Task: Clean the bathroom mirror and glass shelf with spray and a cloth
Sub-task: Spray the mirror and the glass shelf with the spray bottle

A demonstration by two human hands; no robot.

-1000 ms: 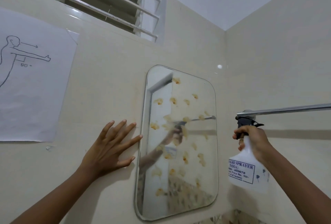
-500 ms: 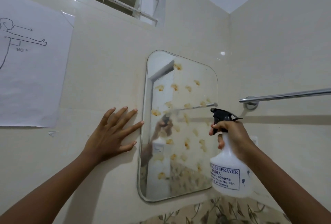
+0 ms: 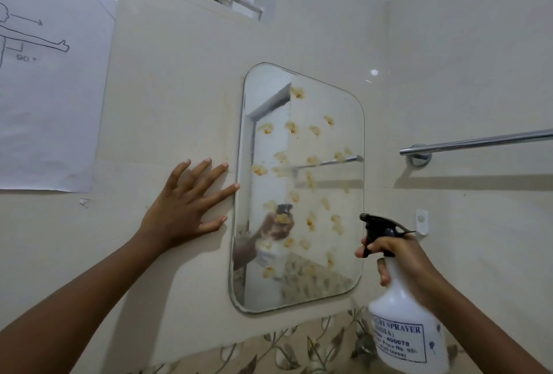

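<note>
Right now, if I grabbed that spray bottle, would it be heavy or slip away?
Probably not heavy: the spray bottle is white plastic, and the right hand holds it by its narrow neck alone. It likely won't slip, since fingers hook around the black trigger head. Its fill level is hidden.

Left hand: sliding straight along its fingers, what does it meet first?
The left hand likely meets the mirror first, at its left edge; the index fingertip is nearly there.

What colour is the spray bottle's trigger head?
Black, on a white spray bottle held by the right hand; head view.
</note>
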